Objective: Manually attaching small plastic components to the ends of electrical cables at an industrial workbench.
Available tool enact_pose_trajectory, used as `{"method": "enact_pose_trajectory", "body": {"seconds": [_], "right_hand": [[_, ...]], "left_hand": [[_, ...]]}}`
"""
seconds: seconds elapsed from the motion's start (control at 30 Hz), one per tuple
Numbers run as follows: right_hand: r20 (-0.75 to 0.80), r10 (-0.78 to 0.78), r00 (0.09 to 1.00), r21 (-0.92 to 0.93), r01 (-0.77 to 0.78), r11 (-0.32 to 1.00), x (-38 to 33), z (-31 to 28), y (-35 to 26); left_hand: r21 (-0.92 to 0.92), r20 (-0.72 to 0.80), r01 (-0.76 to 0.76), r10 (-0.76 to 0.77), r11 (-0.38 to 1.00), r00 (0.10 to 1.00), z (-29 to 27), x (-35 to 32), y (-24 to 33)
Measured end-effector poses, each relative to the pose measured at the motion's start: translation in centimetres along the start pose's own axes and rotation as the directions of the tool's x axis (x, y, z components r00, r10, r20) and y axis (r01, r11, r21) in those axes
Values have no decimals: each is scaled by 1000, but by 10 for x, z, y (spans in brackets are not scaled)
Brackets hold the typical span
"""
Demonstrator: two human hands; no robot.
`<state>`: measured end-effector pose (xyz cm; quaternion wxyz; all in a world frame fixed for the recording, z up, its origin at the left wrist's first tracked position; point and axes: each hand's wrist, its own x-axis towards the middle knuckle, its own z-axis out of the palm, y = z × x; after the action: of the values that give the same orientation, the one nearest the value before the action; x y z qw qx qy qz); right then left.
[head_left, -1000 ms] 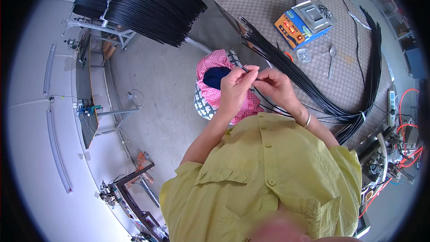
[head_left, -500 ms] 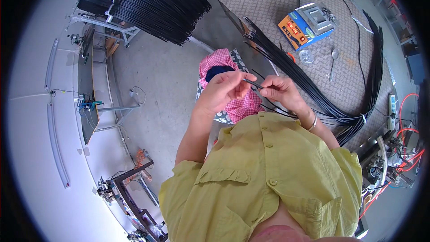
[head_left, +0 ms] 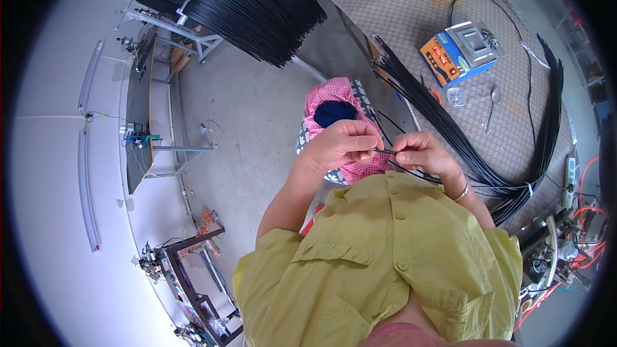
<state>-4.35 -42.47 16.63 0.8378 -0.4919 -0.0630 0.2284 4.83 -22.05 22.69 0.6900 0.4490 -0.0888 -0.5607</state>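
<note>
Pinching a black cable (head_left: 386, 151), probably light and springy, at its best hold near the tip, before the yellow shirt (head_left: 380, 231), between closed right fingers (head_left: 411, 140) and, seemingly, closed left fingers (head_left: 361, 130).

The view looks steeply downward from the person's head, with the yellow-green shirt (head_left: 360, 270) very near below, and the left hand (head_left: 344, 144) and right hand (head_left: 425, 154) near the middle. This wide fisheye takes in the floor (head_left: 238, 122) at left and the tabletop (head_left: 398, 16) at right; toward its dark rim, straight edges bend and distances seem hard to judge.
</note>
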Motion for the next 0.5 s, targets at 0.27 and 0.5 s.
{"method": "enact_pose_trajectory", "body": {"seconds": [0.27, 0.5], "right_hand": [[-197, -120, 973, -123, 97, 988, 3, 15, 1], [-188, -53, 981, 55, 65, 996, 2, 15, 8]], "left_hand": [[498, -178, -271, 403, 824, 898, 16, 7, -9], [652, -203, -349, 598, 674, 776, 29, 17, -16]]}}
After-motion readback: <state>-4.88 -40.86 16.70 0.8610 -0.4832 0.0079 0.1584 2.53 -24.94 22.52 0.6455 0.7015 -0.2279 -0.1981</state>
